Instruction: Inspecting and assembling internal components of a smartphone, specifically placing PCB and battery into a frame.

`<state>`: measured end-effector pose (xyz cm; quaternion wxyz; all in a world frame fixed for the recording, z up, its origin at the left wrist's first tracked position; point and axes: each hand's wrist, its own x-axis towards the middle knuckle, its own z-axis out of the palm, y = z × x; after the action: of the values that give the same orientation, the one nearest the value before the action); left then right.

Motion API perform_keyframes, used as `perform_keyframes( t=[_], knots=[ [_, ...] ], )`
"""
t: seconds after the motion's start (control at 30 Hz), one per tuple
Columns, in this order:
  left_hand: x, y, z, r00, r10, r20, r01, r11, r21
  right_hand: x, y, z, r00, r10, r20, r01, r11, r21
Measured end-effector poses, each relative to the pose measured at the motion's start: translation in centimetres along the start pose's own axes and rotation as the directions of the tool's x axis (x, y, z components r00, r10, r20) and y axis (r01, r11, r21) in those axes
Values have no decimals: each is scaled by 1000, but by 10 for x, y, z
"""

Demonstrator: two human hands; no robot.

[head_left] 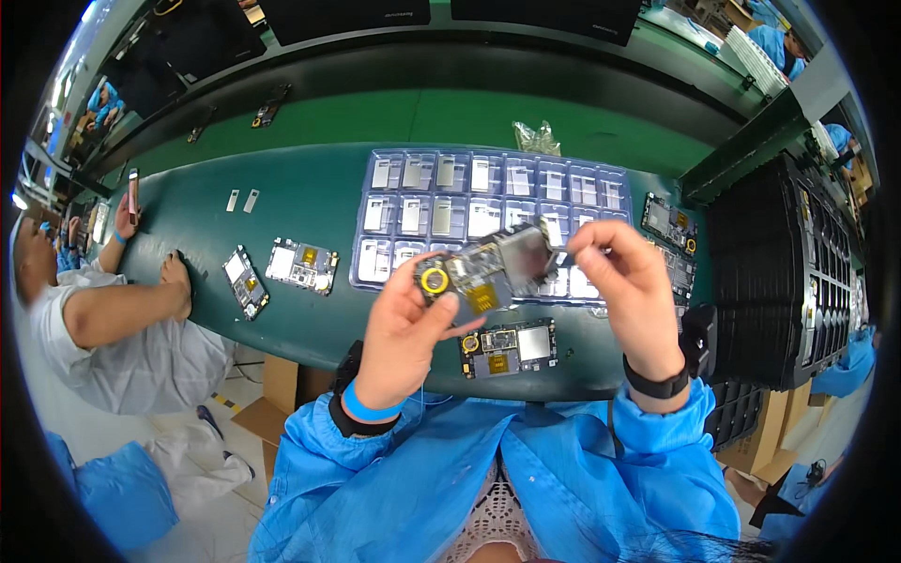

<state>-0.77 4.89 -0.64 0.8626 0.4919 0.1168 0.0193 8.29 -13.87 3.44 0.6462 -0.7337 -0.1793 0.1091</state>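
Fingers and thumb of the left hand (396, 333) pinch a circuit board (483, 270) above the green table (314, 324). The right hand's (627, 281) thumb and forefinger curl close beside its far end; whether they grip anything, I cannot tell. Beyond sits a clear compartment tray (358, 255); another board (508, 349) lies nearer the body.

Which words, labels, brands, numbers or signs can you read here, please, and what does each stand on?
Upper-middle black panel: small pale lettering, which I won't copy out.
Upper-right black panel: similar pale lettering, likewise not copied.
Board in the left hand: any print is too small and blurred to read.
Board below the hands: any print is too small to read.
Tray: none that I can read.
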Motion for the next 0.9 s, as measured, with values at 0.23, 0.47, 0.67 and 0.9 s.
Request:
perform_keyframes(
  t=[0.23, 0.47, 0.67, 0.9],
  knots=[
    [0, -12, 20, 989, -43, 141, 35, 998, 58, -17, 5, 5, 991, 102, 83, -95, 991, -90],
    [-1, -14, 31, 987, -85, 139, 77, 995, 65, -16, 13, 8, 958, 286, 29, -287, 943, 170],
    [0, -15, 33, 986, -96, 138, 83, 992, 94, -16, 16, 14, 964, 263, -34, -253, 951, 178],
    [-1, -15, 35, 987, -82, 141, 68, 993, 99, -17, 16, 13, 963, 267, -37, -257, 951, 171]
  ],
)
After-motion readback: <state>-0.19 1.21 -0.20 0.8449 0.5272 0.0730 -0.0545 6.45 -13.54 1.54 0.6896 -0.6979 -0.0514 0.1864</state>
